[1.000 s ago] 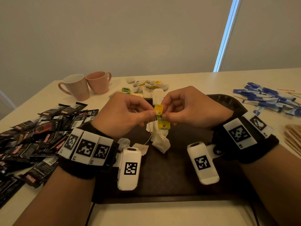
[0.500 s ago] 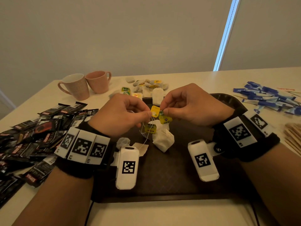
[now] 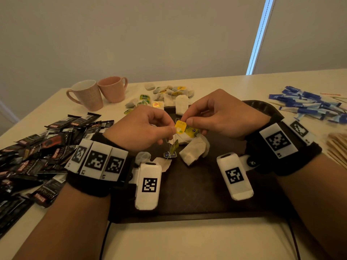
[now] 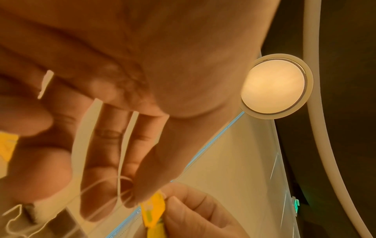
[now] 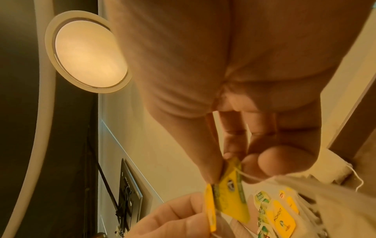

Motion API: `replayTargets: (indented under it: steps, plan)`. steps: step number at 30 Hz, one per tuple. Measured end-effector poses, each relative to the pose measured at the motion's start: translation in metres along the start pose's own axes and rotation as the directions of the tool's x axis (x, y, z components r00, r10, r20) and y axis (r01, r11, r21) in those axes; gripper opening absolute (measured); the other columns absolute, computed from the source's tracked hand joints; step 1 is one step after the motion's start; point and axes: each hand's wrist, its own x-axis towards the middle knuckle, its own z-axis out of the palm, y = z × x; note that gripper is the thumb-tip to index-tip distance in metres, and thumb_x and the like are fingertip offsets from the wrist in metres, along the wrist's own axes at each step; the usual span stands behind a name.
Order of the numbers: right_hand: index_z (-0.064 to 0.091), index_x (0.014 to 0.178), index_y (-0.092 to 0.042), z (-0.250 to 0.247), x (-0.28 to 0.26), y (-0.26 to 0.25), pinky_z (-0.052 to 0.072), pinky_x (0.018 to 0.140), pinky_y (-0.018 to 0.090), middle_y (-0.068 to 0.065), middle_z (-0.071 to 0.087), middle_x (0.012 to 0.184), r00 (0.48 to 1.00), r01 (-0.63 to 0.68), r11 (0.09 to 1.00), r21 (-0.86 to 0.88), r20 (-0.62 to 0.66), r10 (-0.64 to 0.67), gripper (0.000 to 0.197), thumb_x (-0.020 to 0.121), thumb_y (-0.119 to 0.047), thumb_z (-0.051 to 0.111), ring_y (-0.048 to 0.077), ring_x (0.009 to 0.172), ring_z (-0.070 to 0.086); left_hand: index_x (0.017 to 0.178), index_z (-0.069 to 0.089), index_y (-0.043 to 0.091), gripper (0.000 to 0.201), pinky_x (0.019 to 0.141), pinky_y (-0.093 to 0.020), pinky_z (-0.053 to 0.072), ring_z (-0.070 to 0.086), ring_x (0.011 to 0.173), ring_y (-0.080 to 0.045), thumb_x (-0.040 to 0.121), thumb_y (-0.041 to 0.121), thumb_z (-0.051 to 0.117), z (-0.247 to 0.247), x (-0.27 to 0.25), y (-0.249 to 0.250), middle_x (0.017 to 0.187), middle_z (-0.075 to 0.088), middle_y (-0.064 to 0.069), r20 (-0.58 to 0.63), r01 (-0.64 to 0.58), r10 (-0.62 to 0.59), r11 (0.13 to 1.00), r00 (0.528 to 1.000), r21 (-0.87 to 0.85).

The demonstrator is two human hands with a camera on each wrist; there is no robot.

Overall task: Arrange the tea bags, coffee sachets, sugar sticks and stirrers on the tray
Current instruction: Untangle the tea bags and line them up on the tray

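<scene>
Over the dark tray (image 3: pixel 197 186) my left hand (image 3: pixel 173 129) pinches a yellow tea-bag tag (image 3: pixel 180 126) between thumb and forefinger. My right hand (image 3: pixel 188 122) pinches a yellow-green tag (image 3: pixel 191 130) right beside it. Tangled strings (image 3: pixel 171 145) run down from the tags to white tea bags (image 3: pixel 194 151) lying on the tray, and a small blue tag (image 3: pixel 170 155) lies below. The right wrist view shows both tags edge to edge, the yellow-green tag (image 5: pixel 231 198) and the yellow tag (image 5: pixel 210 209). In the left wrist view the strings (image 4: pixel 120 162) cross my fingers.
A pile of tea bags (image 3: pixel 169 94) sits behind the tray, one bag (image 3: pixel 181 104) on its far rim. Black coffee sachets (image 3: pixel 47 147) cover the left side. Blue sugar sticks (image 3: pixel 309 106) and wooden stirrers (image 3: pixel 338 147) lie on the right. Two pink mugs (image 3: pixel 88 94) stand back left.
The tea bags that hung beneath my hands now lie on the tray. The two pinched tags have come slightly apart, and another tag has dropped on its string.
</scene>
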Motion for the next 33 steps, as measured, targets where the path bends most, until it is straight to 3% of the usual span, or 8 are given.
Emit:
replayTargets:
  steps: [5, 10, 14, 16, 21, 24, 28, 33]
  plan:
    - [0.074, 0.093, -0.025, -0.002, -0.003, -0.003, 0.058, 0.065, 0.02, -0.002, 0.074, 0.093, 0.999, -0.026, 0.998, 0.055, 0.03, 0.024, 0.012, 0.09, -0.015, 0.069, 0.009, 0.08, 0.069, 0.085, 0.07, 0.02, 0.006, 0.062, -0.018, 0.048, 0.062, 0.059, -0.003, 0.09, 0.02, 0.067, -0.004, 0.001, 0.005, 0.077, 0.071, 0.006, 0.026, 0.014, -0.016, 0.999, 1.0, 0.043]
    - [0.076, 0.094, -0.019, 0.0, -0.002, -0.003, 0.059, 0.069, 0.033, 0.006, 0.076, 0.089, 0.997, -0.052, 0.998, 0.03, 0.063, 0.05, 0.008, 0.088, -0.015, 0.071, 0.027, 0.079, 0.069, 0.086, 0.071, 0.021, 0.004, 0.064, -0.022, 0.049, 0.062, 0.061, -0.007, 0.089, 0.022, 0.068, -0.004, 0.0, 0.003, 0.08, 0.07, 0.002, 0.102, -0.027, 0.018, 0.996, 0.995, 0.081]
    - [0.075, 0.095, -0.013, 0.001, -0.001, -0.001, 0.056, 0.059, 0.017, 0.006, 0.075, 0.086, 0.997, -0.071, 0.996, 0.055, -0.023, 0.072, 0.008, 0.089, -0.015, 0.07, 0.01, 0.06, 0.064, 0.09, 0.068, 0.024, 0.009, 0.065, -0.027, 0.056, 0.068, 0.071, -0.013, 0.083, 0.026, 0.073, -0.003, -0.003, -0.001, 0.09, 0.069, 0.004, -0.126, -0.085, 0.085, 0.996, 0.988, 0.005]
    - [0.076, 0.095, -0.01, 0.001, -0.001, 0.001, 0.054, 0.056, 0.015, 0.006, 0.074, 0.083, 0.994, -0.08, 0.994, 0.069, -0.064, 0.084, 0.01, 0.089, -0.015, 0.07, 0.007, 0.057, 0.062, 0.087, 0.068, 0.025, 0.008, 0.061, -0.023, 0.055, 0.067, 0.068, -0.014, 0.082, 0.024, 0.074, -0.005, -0.006, -0.001, 0.087, 0.069, 0.004, -0.221, -0.151, 0.148, 0.989, 0.964, 0.002]
    - [0.076, 0.098, -0.006, 0.002, -0.002, 0.0, 0.055, 0.057, 0.02, 0.009, 0.076, 0.084, 0.989, -0.104, 0.988, 0.111, -0.094, 0.114, 0.013, 0.088, -0.014, 0.071, 0.017, 0.062, 0.064, 0.088, 0.073, 0.019, 0.009, 0.066, -0.04, 0.058, 0.067, 0.073, -0.02, 0.081, 0.022, 0.077, -0.005, -0.014, 0.002, 0.081, 0.071, 0.002, -0.205, -0.337, 0.338, 0.941, 0.919, 0.04]
    - [0.076, 0.098, -0.006, 0.002, -0.003, -0.002, 0.055, 0.056, 0.02, 0.007, 0.076, 0.081, 0.988, -0.108, 0.986, 0.123, -0.096, 0.12, 0.013, 0.088, -0.013, 0.071, 0.011, 0.059, 0.064, 0.089, 0.074, 0.02, 0.017, 0.061, -0.036, 0.056, 0.066, 0.072, -0.019, 0.08, 0.033, 0.08, -0.005, -0.015, 0.001, 0.079, 0.07, 0.008, -0.231, -0.393, 0.407, 0.913, 0.884, 0.109]
    - [0.076, 0.097, -0.007, 0.0, -0.004, -0.002, 0.051, 0.054, 0.018, -0.005, 0.073, 0.068, 0.988, -0.106, 0.983, 0.149, -0.099, 0.122, 0.012, 0.088, -0.013, 0.072, 0.002, 0.049, 0.059, 0.093, 0.073, 0.026, 0.027, 0.056, -0.029, 0.055, 0.066, 0.072, -0.014, 0.078, 0.047, 0.068, 0.001, -0.013, 0.001, 0.085, 0.067, 0.017, -0.252, -0.419, 0.469, 0.879, 0.846, 0.229]
    - [0.076, 0.095, -0.011, 0.0, -0.005, -0.004, 0.051, 0.055, 0.02, -0.003, 0.074, 0.072, 0.993, -0.088, 0.979, 0.182, -0.066, 0.101, 0.01, 0.087, -0.015, 0.072, 0.004, 0.051, 0.059, 0.096, 0.074, 0.029, 0.024, 0.064, -0.032, 0.061, 0.069, 0.078, -0.01, 0.075, 0.04, 0.082, 0.004, -0.012, 0.002, 0.089, 0.07, 0.015, -0.249, -0.316, 0.358, 0.929, 0.9, 0.192]
